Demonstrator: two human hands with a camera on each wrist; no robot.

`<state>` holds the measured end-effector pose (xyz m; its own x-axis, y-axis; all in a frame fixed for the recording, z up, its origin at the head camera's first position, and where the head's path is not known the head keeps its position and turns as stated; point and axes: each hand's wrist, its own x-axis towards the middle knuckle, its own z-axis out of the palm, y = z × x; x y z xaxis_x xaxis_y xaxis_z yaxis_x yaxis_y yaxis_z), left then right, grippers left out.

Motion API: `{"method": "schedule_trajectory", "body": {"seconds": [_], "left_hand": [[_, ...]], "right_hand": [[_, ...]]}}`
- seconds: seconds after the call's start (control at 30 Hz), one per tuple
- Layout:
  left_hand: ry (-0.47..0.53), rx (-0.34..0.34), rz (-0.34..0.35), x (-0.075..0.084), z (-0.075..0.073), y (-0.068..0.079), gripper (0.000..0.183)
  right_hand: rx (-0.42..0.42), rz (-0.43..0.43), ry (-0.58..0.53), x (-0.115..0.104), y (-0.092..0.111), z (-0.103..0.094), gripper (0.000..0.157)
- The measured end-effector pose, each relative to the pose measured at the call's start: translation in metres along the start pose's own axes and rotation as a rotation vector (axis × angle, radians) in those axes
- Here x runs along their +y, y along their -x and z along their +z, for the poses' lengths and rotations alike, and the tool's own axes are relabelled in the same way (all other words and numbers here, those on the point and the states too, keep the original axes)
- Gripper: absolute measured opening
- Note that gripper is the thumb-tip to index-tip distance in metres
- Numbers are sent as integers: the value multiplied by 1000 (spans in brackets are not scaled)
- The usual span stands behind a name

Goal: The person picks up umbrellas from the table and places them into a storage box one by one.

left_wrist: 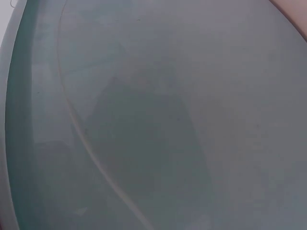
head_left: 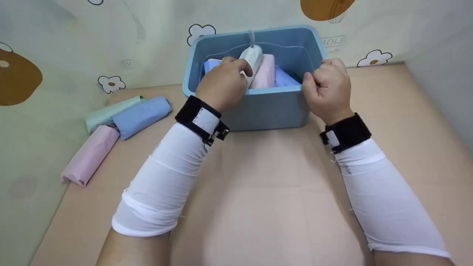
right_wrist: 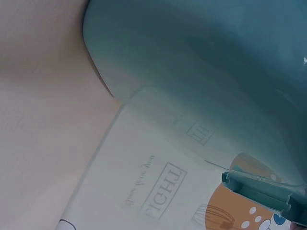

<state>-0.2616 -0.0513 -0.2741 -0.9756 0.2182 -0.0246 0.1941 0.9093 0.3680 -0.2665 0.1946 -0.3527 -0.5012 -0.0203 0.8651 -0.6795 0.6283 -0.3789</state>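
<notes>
A blue plastic bin point(head_left: 266, 111) stands at the back of the table. My left hand point(head_left: 223, 85) reaches over its front rim, fingers curled at a white, elongated bundle point(head_left: 252, 55) with a cord at its upper end. The fingertips are hidden inside. Beside that bundle lie a pink folded bundle point(head_left: 265, 72) and a blue one point(head_left: 285, 77). My right hand point(head_left: 330, 87) grips the bin's right rim near the front corner. The bin's wall point(left_wrist: 144, 134) fills most of the left wrist view; its outer side point(right_wrist: 192, 72) shows in the right wrist view.
Left of the bin, a green roll point(head_left: 111, 111), a blue roll point(head_left: 142, 114) and a pink roll point(head_left: 90, 155) lie close together on the peach table point(head_left: 258, 192). A patterned covering point(head_left: 155, 48) rises behind, and a pale wall point(head_left: 439, 74) bounds the right side.
</notes>
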Motion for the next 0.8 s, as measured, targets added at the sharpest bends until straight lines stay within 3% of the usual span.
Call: {"method": "schedule_trajectory", "body": {"seconds": [0.43, 0.8], "left_hand": [[-45, 127, 41, 0, 5, 5, 37], [-81, 290, 131, -10, 18, 9, 35]], "right_hand": [[1, 12, 2, -1, -2, -2, 48], [-18, 25, 14, -1, 0, -1, 48]]}}
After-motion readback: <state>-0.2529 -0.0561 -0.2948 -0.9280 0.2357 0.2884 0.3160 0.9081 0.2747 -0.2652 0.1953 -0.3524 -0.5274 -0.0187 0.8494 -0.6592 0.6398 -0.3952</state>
